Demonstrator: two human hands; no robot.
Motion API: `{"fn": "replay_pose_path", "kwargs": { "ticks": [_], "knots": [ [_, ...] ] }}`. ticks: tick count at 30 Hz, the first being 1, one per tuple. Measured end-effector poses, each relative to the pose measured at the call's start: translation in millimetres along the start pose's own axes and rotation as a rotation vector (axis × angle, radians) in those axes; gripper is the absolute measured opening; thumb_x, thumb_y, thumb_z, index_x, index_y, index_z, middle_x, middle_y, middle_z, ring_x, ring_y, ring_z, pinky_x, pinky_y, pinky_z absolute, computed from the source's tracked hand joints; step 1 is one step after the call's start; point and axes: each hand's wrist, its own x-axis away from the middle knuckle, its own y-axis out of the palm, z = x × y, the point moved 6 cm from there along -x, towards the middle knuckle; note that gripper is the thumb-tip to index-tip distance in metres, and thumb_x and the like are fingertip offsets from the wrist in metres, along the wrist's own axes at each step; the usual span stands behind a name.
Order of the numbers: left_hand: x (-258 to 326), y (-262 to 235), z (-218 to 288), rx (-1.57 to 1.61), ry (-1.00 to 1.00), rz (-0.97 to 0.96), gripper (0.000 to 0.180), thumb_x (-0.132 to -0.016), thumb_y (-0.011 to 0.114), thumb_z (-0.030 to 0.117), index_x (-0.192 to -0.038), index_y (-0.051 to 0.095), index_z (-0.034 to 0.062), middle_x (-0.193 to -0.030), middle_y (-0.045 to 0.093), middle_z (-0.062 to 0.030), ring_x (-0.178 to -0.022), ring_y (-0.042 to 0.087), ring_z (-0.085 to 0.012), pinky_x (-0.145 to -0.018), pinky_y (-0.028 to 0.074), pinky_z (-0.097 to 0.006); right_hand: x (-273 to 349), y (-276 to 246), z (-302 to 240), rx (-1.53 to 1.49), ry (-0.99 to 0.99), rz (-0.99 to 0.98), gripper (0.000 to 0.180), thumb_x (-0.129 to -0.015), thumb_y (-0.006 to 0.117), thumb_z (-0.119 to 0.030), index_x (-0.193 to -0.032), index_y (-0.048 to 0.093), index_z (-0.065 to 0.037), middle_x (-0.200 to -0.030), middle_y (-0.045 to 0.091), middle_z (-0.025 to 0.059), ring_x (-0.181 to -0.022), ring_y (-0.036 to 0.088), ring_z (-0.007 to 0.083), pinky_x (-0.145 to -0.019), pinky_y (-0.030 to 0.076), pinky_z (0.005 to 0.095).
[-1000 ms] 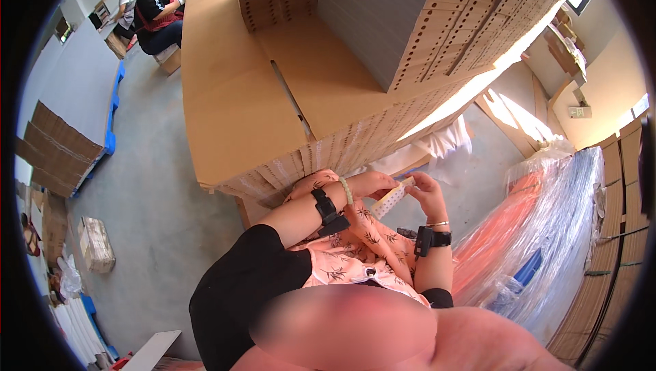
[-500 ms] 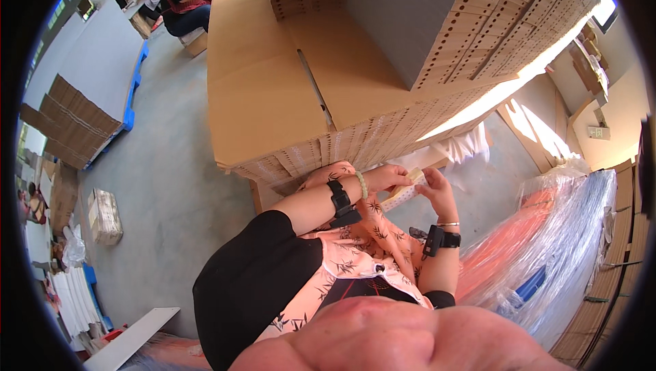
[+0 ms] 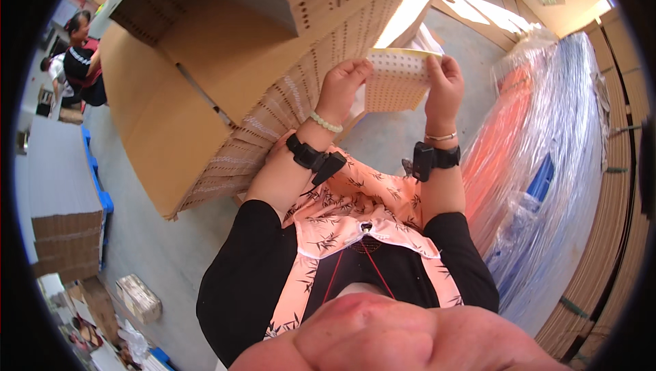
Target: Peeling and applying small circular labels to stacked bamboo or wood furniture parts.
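Observation:
A pale sheet covered in rows of small round dots, like a sticker sheet [image 3: 398,87], is stretched out in front of me. My left hand [image 3: 343,91] pinches its upper left corner between thumb and fingers. At the opposite upper corner, my right hand [image 3: 444,91] grips the sheet in the same way. The dots look grey near the top edge and tan lower down. Close beyond my left hand rises a big stack of brown cardboard [image 3: 263,101] with rows of holes along its side.
Plastic-wrapped orange and blue material [image 3: 529,159] stands close on my right, beside upright flat cardboard [image 3: 625,186]. A bundled carton [image 3: 139,298] lies on the left floor, near a blue pallet [image 3: 98,173] bearing stacked board. Other people [image 3: 82,63] are at the far left.
Both hands have lifted away from my lap with the sheet, which is now spread wide between them. My view has turned to the right, so the cardboard stack sits further left.

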Motion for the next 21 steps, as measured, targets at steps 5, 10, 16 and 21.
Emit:
{"fn": "replay_pose_path", "kwargs": {
  "ticks": [5,10,16,21],
  "knots": [
    [-8,19,-11,-0.135,0.071,0.111,0.020,-0.095,0.064,0.017,-0.094,0.069,-0.0018,-0.085,0.068,-0.0008,-0.074,0.059,-0.0043,-0.066,0.047,-0.021,14,-17,-14,0.535,-0.316,0.187,0.019,-0.088,0.067,-0.011,-0.103,0.061,-0.001,-0.084,0.064,0.0047,-0.078,0.060,0.0142,-0.073,0.047,0.0277],
    [5,6,-33,-0.417,-0.053,0.057,0.019,-0.096,0.062,0.015,-0.102,0.067,-0.0023,-0.089,0.067,0.0002,-0.076,0.058,-0.0038,-0.069,0.047,-0.021,26,8,-30,0.945,-0.721,-0.035,0.030,-0.082,0.069,-0.011,-0.111,0.062,-0.006,-0.085,0.066,0.0103,-0.082,0.063,0.0300,-0.079,0.048,0.0396],
    [7,16,-18,-0.542,0.148,0.016,0.013,-0.091,0.066,0.009,-0.098,0.069,-0.0012,-0.091,0.067,-0.0042,-0.082,0.061,-0.0088,-0.071,0.049,-0.023,37,21,-11,0.790,-0.389,-0.355,0.024,-0.082,0.069,-0.019,-0.104,0.067,-0.010,-0.079,0.064,0.0074,-0.066,0.061,0.0247,-0.057,0.049,0.0343],
    [13,19,3,-0.783,0.454,-0.035,0.013,-0.089,0.066,0.005,-0.100,0.070,-0.0001,-0.119,0.061,-0.0094,-0.101,0.060,-0.0142,-0.081,0.052,-0.027,40,24,-19,0.844,-0.420,-0.378,0.023,-0.082,0.069,-0.025,-0.100,0.069,-0.010,-0.074,0.063,0.0059,-0.062,0.061,0.0253,-0.055,0.049,0.0344]
  ]
}}
